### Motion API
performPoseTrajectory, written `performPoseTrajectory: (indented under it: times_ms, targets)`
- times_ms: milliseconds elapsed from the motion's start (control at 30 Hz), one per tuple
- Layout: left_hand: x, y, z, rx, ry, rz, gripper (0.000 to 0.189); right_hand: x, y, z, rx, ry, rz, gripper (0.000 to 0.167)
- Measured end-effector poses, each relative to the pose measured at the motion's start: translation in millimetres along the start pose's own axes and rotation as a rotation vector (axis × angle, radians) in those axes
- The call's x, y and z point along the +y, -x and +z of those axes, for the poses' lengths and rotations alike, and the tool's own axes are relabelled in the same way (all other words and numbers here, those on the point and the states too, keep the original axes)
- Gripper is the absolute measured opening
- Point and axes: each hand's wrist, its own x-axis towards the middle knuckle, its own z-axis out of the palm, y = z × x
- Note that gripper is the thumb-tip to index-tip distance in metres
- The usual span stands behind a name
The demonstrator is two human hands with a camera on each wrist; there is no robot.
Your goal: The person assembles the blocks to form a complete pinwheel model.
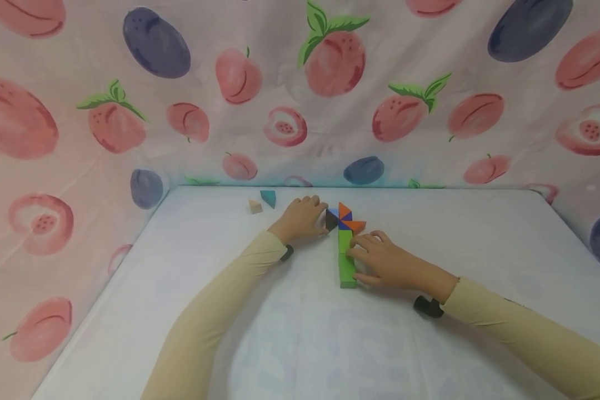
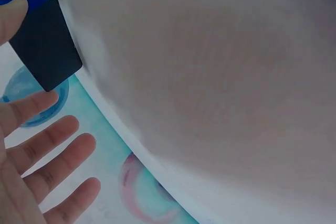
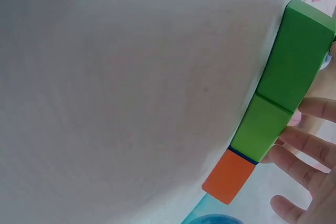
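My left hand [image 1: 302,218] is at the left of a small pinwheel of triangular blocks. It pinches a black block [image 2: 47,45] between thumb and index finger, the other fingers spread. Orange blocks [image 1: 344,210], dark blue blocks [image 1: 344,225] and a light blue block [image 1: 334,212] meet beside it. Below them, a light green block [image 3: 262,128] and a longer green block [image 3: 296,56] lie end to end in line. My right hand [image 1: 382,261] rests along their right side, with loosely bent fingers touching the green faces.
Left of my left hand, a plain wood block [image 1: 255,206] and a teal block [image 1: 268,198] lie near the back edge. All stands on a white-covered table [image 1: 300,344]. A fruit-patterned cloth [image 1: 330,128] hangs behind and to the left.
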Motion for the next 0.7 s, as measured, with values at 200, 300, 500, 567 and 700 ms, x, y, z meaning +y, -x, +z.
performPoseTrajectory:
  times_ms: [200, 300, 500, 567, 700]
  targets:
    - [0.7, -1.0, -0.7, -0.01, 0.012, 0.004, 0.064, 0.6, -0.1, 0.1, 0.006, 0.006, -0.006, 0.045]
    - [1.3, 0.3, -1.6, -0.01, 0.022, 0.0, 0.064, 0.5, 0.1, 0.7, 0.01, 0.009, -0.008, 0.045]
    - [1.3, 2.6, -2.6, -0.02, 0.04, -0.011, 0.062, -0.4, 0.8, 0.8, 0.029, 0.008, -0.02, 0.044]
    - [0.3, 3.2, -2.1, -0.02, 0.04, -0.018, 0.061, -0.1, 0.7, 1.0, 0.031, 0.009, -0.022, 0.044]
    - [-3.1, 4.1, -0.2, -0.011, 0.019, -0.04, 0.061, 0.4, 0.1, 0.6, 0.02, 0.014, -0.009, 0.045]
